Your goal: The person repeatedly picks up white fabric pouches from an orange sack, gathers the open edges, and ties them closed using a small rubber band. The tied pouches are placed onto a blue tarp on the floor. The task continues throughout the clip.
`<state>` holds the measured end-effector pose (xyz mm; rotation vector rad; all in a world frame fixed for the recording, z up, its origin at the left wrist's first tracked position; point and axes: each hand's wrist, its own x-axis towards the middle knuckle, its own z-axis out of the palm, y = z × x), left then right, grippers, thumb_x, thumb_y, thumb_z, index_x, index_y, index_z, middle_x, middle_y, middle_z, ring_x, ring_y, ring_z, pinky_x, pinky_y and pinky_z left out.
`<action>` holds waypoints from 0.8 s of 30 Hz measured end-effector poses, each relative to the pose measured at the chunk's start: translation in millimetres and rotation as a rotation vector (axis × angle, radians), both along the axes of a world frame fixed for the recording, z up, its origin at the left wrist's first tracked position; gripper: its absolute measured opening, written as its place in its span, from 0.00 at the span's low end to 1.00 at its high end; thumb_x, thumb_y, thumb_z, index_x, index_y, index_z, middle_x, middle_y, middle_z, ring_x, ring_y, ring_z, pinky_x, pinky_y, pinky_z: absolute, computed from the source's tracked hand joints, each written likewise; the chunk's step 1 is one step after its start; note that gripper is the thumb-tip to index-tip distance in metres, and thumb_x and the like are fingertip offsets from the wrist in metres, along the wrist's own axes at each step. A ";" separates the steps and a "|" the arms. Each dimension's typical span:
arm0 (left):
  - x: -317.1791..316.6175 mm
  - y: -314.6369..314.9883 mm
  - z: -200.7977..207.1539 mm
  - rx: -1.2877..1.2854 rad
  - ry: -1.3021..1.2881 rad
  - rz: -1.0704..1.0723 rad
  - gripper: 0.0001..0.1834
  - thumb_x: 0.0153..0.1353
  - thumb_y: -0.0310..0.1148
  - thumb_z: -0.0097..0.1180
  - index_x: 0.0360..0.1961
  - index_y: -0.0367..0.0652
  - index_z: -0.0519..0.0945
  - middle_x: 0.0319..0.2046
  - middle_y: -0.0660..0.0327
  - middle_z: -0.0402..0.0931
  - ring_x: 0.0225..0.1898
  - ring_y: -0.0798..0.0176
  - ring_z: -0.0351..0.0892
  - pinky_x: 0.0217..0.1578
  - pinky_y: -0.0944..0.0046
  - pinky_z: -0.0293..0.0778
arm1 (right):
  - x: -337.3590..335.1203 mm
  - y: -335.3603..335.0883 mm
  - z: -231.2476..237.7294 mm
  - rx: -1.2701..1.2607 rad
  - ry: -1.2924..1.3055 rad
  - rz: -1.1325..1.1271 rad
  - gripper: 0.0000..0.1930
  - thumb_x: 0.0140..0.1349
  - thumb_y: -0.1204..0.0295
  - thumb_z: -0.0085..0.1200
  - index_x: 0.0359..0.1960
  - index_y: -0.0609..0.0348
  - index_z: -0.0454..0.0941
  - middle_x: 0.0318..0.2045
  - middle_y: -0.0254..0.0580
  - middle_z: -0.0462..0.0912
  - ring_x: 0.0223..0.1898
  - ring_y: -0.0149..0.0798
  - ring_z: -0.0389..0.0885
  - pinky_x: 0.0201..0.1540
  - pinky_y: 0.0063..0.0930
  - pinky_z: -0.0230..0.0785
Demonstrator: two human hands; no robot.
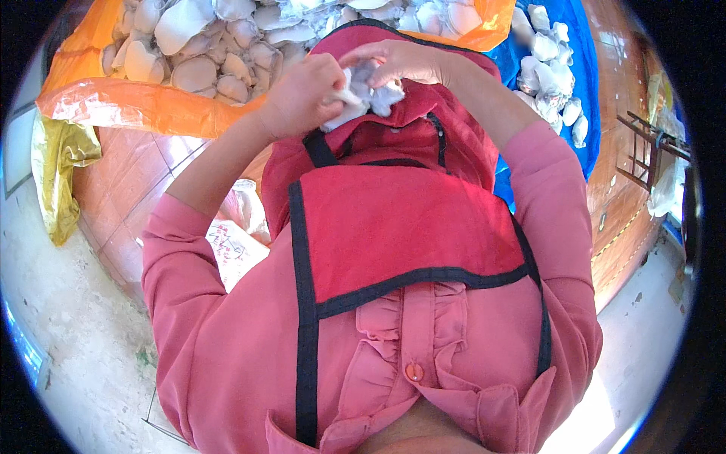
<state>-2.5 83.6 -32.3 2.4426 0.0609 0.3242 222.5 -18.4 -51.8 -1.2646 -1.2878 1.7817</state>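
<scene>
Over my lap, a small soft white-and-grey piece (354, 115) is between my two hands; its exact kind I cannot make out. My left hand (302, 92) is closed, its fingertips pinching the left side of the piece. From the right, my right hand (401, 62) reaches over the top, thumb and fingers closed on the other side. Part of the piece is hidden behind the fingers. Below it lies the red apron (408, 219) with black edging, which covers my chest and lap.
Ahead, an orange plastic sheet (136, 106) holds a heap of white and grey rounded pieces (227, 45). To the right, white bundled pieces (552, 76) lie on a blue sheet (588, 45). A yellow bag (57, 174), a white printed bag (238, 227) and a metal rack (649, 151) stand around.
</scene>
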 end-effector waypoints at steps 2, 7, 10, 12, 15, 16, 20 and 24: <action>0.1 8.2 -9.6 -0.064 0.014 0.106 0.16 0.47 0.30 0.63 0.36 0.41 0.71 0.36 0.54 0.71 0.41 0.47 0.74 0.43 0.55 0.72 | -0.1 -3.0 -5.8 0.178 -0.043 -0.066 0.27 0.56 0.68 0.58 0.60 0.53 0.75 0.54 0.38 0.74 0.56 0.35 0.69 0.58 0.29 0.62; -0.3 24.9 -27.1 -0.243 0.139 0.259 0.15 0.51 0.33 0.61 0.36 0.37 0.74 0.36 0.52 0.74 0.41 0.49 0.76 0.44 0.56 0.72 | -0.6 -8.5 -8.1 0.566 -0.413 0.003 0.21 0.67 0.61 0.53 0.59 0.51 0.74 0.64 0.42 0.67 0.69 0.44 0.60 0.71 0.40 0.52; 0.5 22.8 -20.9 -0.275 0.197 0.293 0.14 0.52 0.34 0.61 0.37 0.37 0.74 0.36 0.52 0.74 0.40 0.50 0.76 0.44 0.57 0.72 | -5.2 -4.1 -9.3 0.614 -0.498 -0.020 0.21 0.64 0.61 0.54 0.57 0.53 0.76 0.60 0.45 0.71 0.64 0.46 0.66 0.68 0.39 0.56; 0.4 21.9 -19.3 -0.270 0.198 0.299 0.14 0.53 0.33 0.61 0.37 0.37 0.74 0.36 0.52 0.74 0.40 0.51 0.75 0.44 0.57 0.72 | -6.8 -1.2 -11.7 0.623 -0.517 -0.032 0.22 0.62 0.62 0.56 0.57 0.54 0.77 0.58 0.47 0.73 0.62 0.47 0.69 0.67 0.38 0.58; -1.8 21.7 -26.8 -0.247 0.148 0.303 0.14 0.53 0.33 0.61 0.37 0.37 0.74 0.36 0.52 0.74 0.40 0.51 0.75 0.44 0.57 0.72 | -3.5 5.0 -15.9 0.638 -0.510 0.003 0.23 0.62 0.61 0.56 0.57 0.56 0.76 0.57 0.46 0.74 0.61 0.46 0.69 0.66 0.37 0.58; -2.5 21.6 -28.0 -0.234 0.123 0.305 0.14 0.53 0.32 0.61 0.37 0.37 0.74 0.36 0.52 0.74 0.40 0.51 0.75 0.44 0.57 0.72 | -1.3 7.6 -16.3 0.646 -0.509 0.023 0.23 0.62 0.60 0.55 0.57 0.58 0.75 0.57 0.46 0.74 0.61 0.46 0.69 0.66 0.37 0.58; -4.9 18.4 -39.1 -0.284 0.045 0.352 0.13 0.53 0.31 0.62 0.36 0.38 0.74 0.34 0.53 0.74 0.39 0.52 0.75 0.43 0.58 0.72 | -4.7 11.5 -7.7 0.627 -0.602 0.066 0.24 0.61 0.61 0.56 0.56 0.59 0.76 0.55 0.45 0.74 0.59 0.46 0.70 0.64 0.37 0.61; -8.9 5.7 -43.4 -0.338 0.025 0.443 0.11 0.53 0.30 0.62 0.34 0.38 0.75 0.32 0.55 0.74 0.37 0.53 0.76 0.41 0.59 0.73 | -16.2 9.8 -4.0 0.599 -0.700 0.021 0.23 0.57 0.60 0.59 0.53 0.54 0.78 0.51 0.44 0.77 0.53 0.49 0.76 0.57 0.39 0.68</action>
